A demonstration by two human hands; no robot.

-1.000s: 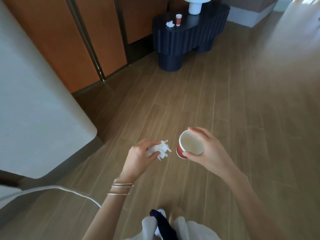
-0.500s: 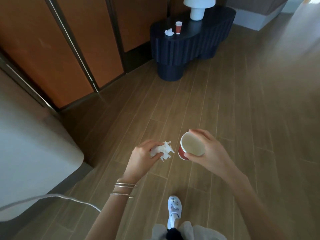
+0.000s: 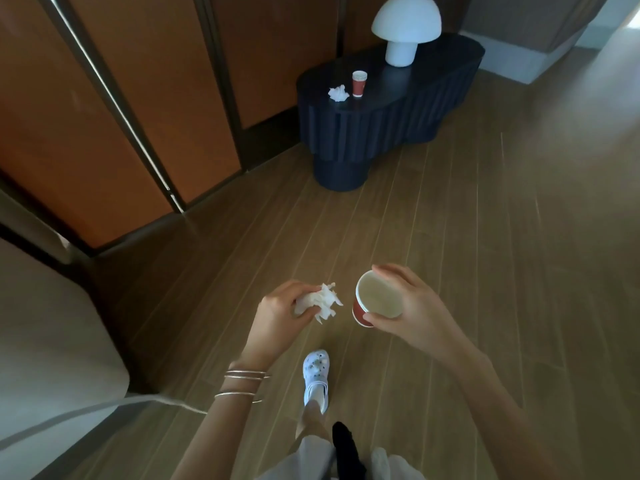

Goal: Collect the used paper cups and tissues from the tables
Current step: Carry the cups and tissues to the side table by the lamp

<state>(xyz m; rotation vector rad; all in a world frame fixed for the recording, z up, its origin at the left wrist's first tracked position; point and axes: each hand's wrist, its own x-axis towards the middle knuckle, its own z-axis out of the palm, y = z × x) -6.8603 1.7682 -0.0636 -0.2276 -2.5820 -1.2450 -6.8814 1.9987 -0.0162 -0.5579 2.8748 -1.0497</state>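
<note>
My left hand grips a crumpled white tissue above the wooden floor. Beside it my right hand holds a red paper cup by its rim and side, white inside and tilted toward me. Ahead stands a dark blue ribbed side table. On its top sit another red paper cup, upright, and a second crumpled tissue just left of it.
A white mushroom lamp stands on the far part of the dark table. Orange wall panels with dark frames run along the left. A pale rounded counter edge fills the lower left. Wooden floor lies between me and the table.
The dark table with its cup and tissue has come closer and larger in view. The pale counter has slid back to the left. Both hands keep their hold.
</note>
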